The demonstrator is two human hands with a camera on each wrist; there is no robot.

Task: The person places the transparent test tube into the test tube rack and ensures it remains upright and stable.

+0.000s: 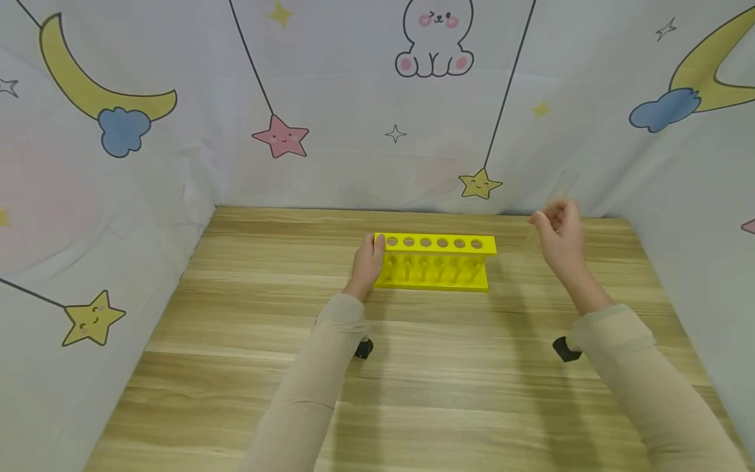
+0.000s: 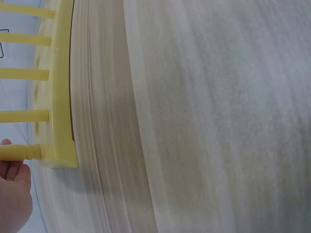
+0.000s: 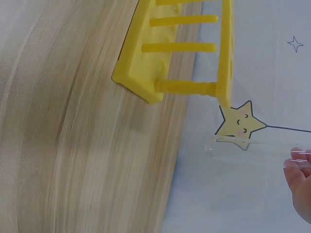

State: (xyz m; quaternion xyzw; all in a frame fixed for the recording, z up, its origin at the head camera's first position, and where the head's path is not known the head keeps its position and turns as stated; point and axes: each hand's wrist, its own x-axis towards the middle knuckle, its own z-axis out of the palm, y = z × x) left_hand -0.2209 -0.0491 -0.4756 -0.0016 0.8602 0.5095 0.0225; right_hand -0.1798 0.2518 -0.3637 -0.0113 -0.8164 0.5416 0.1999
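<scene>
A yellow test tube rack [image 1: 433, 286] stands on the wooden table, with a row of round holes in its top and pegs below. My left hand [image 1: 369, 262] grips the rack's left end; in the left wrist view, fingers [image 2: 18, 175] curl behind its end post [image 2: 19, 152]. Off to the right of the rack, my right hand [image 1: 564, 239] pinches a clear test tube [image 1: 566, 185] above the table. In the right wrist view the tube [image 3: 252, 151] shows its rounded end toward the rack, fingertips [image 3: 297, 162] around its other part. The rack's holes hold no tubes.
The wood-grain table [image 1: 248, 367] is bounded by a white cloth [image 1: 342, 177] printed with stars, moons and clouds at the back and sides. Black pieces [image 1: 567, 349] show beneath both sleeves [image 1: 616, 331].
</scene>
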